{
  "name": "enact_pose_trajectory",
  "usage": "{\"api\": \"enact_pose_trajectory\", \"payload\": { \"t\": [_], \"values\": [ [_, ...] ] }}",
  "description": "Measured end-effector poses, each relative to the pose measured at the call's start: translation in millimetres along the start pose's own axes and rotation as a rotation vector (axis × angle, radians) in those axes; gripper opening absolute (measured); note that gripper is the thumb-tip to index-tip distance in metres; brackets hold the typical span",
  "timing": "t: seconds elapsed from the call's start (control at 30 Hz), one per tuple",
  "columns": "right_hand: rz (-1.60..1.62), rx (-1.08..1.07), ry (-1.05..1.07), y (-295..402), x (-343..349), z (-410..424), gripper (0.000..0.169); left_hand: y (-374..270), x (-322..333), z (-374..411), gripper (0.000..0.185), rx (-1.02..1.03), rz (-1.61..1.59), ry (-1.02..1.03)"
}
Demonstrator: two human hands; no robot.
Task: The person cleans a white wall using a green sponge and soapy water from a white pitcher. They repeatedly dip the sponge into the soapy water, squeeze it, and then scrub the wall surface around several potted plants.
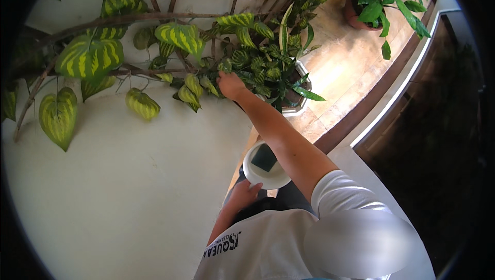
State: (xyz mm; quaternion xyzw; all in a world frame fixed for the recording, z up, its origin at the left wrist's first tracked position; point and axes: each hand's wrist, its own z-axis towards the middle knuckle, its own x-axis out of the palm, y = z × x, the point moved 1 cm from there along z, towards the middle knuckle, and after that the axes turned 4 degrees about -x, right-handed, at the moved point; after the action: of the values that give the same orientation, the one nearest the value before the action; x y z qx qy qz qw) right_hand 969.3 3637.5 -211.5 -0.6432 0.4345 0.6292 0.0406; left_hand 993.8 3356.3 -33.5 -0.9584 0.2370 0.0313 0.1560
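Observation:
My left hand [244,195] grips the rim of a round white bowl [252,173] in front of my waist, thumb on top. Inside the bowl lies a flat dark green piece [264,157], perhaps a scouring pad. My right arm reaches across the bowl and hides part of its right side. Up at the foliage, my right hand [231,85] has its fingers closed on a small striped leaf [224,65]; the fingertips are partly hidden. Around that hand hang more green leaves with yellow stripes [191,89], on a climbing plant.
Brown branches [135,17] form a lattice against a pale wall [127,187] at left. Beyond my right hand stands a white angular planter [305,104] with dense leaves. Farther off is a terracotta pot [354,16] with a leafy plant. A white-edged dark panel [421,133] borders the tiled floor [340,75].

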Motion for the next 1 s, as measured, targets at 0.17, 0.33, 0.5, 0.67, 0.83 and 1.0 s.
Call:
{"api": "enact_pose_trajectory", "payload": {
  "t": [0.17,0.33,0.5,0.67,0.83,1.0],
  "values": [
    [0.04,-0.033,0.05,-3.8,-13.6,-21.5,0.023,-0.9,-3.4,4.4,0.033,0.008,0.034,0.002],
    [0.457,-0.014,-0.144,-5.3,-25.9,-72.4,0.02,-15.0,-2.4,-0.2,0.03,0.046,-0.007,-0.001],
    [0.795,0.26,-0.488,-26.8,-89.1,-174.9,0.021,-26.3,1.4,-0.6,0.025,0.134,-0.1,0.028],
    [0.915,0.572,-0.689,-72.4,-108.0,-287.1,0.021,-42.0,11.3,4.6,0.023,0.184,-0.185,0.063],
    [0.953,0.693,-0.748,-79.7,-135.1,-378.4,0.022,-87.9,17.0,-2.1,0.018,0.308,-0.281,0.089],
    [1.013,0.664,-0.718,-64.7,-176.4,-420.1,0.023,-133.6,21.5,0.0,0.011,0.351,-0.343,0.085]
  ]
}}
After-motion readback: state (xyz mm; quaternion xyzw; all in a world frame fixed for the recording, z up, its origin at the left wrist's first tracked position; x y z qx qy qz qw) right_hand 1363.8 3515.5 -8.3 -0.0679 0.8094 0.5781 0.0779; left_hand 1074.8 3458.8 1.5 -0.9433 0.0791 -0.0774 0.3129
